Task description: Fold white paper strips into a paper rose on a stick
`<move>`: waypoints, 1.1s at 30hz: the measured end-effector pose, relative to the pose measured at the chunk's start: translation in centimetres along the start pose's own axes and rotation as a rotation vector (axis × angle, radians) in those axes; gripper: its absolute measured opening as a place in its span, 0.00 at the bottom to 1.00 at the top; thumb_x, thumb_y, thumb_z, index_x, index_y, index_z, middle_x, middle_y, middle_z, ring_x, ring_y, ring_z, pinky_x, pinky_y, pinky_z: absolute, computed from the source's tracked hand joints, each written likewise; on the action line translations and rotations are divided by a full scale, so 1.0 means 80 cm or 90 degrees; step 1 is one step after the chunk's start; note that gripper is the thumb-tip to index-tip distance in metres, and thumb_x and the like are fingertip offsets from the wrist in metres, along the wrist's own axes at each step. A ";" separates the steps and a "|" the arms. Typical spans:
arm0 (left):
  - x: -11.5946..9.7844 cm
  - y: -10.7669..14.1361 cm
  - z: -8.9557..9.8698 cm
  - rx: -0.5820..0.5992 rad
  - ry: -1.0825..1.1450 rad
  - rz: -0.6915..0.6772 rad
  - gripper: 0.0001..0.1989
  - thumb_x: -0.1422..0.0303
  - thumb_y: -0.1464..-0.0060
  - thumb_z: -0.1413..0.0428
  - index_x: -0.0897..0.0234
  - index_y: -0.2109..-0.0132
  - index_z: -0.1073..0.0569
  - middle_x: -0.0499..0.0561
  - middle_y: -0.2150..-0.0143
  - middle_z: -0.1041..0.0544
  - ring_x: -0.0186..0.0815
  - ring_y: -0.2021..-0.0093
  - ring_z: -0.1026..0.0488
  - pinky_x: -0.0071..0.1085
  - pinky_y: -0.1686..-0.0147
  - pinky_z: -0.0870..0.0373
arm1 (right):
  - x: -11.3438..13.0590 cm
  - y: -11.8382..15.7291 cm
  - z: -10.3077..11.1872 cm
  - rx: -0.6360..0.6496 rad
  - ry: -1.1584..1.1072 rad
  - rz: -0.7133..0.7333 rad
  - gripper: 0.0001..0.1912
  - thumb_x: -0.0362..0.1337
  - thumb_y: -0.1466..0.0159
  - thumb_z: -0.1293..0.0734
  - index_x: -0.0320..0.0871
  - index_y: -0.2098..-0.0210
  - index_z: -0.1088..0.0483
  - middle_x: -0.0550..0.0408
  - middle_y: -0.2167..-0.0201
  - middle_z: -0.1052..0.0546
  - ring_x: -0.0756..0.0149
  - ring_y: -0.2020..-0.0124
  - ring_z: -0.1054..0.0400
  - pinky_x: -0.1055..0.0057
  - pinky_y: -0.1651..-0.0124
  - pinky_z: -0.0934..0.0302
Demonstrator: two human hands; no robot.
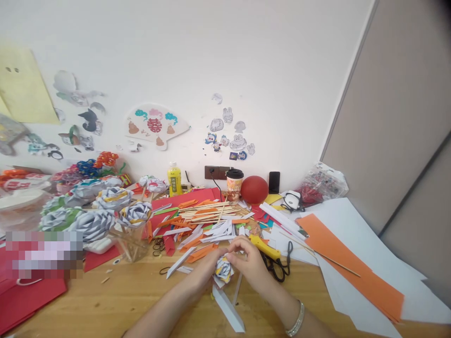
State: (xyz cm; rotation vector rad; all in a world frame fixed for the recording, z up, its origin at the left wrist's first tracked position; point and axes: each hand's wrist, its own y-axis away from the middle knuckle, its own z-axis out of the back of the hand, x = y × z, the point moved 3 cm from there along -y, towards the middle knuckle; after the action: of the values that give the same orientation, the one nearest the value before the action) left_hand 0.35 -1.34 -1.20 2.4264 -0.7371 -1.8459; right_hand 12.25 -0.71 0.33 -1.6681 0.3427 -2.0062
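A white and yellow paper rose (224, 271) is between my two hands, just above the wooden table. My left hand (210, 264) grips it from the left side, most of its fingers hidden behind the flower. At the upper right rim, my right hand (249, 262) pinches the paper with thumb and bent fingers. Under the rose lies a folded white paper strip (229, 310). A yellow hot glue gun (265, 247) with a black cord rests just beyond my right hand. Loose white and orange paper strips (202, 252) lie past my fingers.
Wooden sticks (204, 213) are piled on scraps further back. Finished paper roses (93, 224) crowd the left, some standing in a clear container (132, 244). Along the wall stand a yellow bottle (174, 180), a lidded cup (234, 185) and a red balloon (254, 189). Orange sheets (355, 267) lie right.
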 end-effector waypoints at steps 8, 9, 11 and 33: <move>0.002 0.004 0.004 0.022 0.006 0.005 0.09 0.62 0.53 0.48 0.64 0.71 0.32 0.42 0.80 0.37 0.28 0.78 0.41 0.24 0.80 0.46 | -0.018 0.001 -0.004 0.052 -0.063 -0.075 0.13 0.45 0.46 0.33 0.43 0.68 0.34 0.57 0.68 0.34 0.65 0.63 0.39 0.71 0.59 0.44; 0.002 0.005 0.005 0.016 0.000 0.005 0.08 0.63 0.53 0.48 0.64 0.71 0.32 0.42 0.79 0.36 0.29 0.78 0.41 0.24 0.80 0.46 | -0.017 0.001 -0.003 0.040 -0.045 -0.065 0.13 0.45 0.46 0.33 0.43 0.68 0.34 0.57 0.68 0.34 0.65 0.63 0.39 0.71 0.59 0.44; 0.001 0.006 0.002 0.018 -0.002 0.009 0.09 0.62 0.53 0.49 0.63 0.72 0.33 0.42 0.80 0.38 0.29 0.79 0.41 0.24 0.81 0.47 | -0.014 0.001 -0.002 0.010 -0.019 -0.028 0.12 0.46 0.45 0.34 0.43 0.69 0.35 0.56 0.68 0.34 0.65 0.63 0.39 0.70 0.58 0.44; -0.002 0.008 0.001 0.009 -0.026 -0.001 0.06 0.65 0.54 0.50 0.62 0.73 0.34 0.42 0.80 0.41 0.30 0.77 0.44 0.26 0.78 0.49 | 0.001 0.001 0.005 0.084 -0.021 -0.013 0.16 0.48 0.43 0.36 0.45 0.61 0.33 0.52 0.59 0.33 0.60 0.54 0.40 0.65 0.51 0.46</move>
State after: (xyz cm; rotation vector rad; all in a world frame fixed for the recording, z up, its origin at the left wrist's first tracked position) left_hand 0.02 -1.82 -0.88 2.4039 -0.7535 -1.9035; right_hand 12.63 -0.81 0.43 -1.6268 0.1785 -1.9695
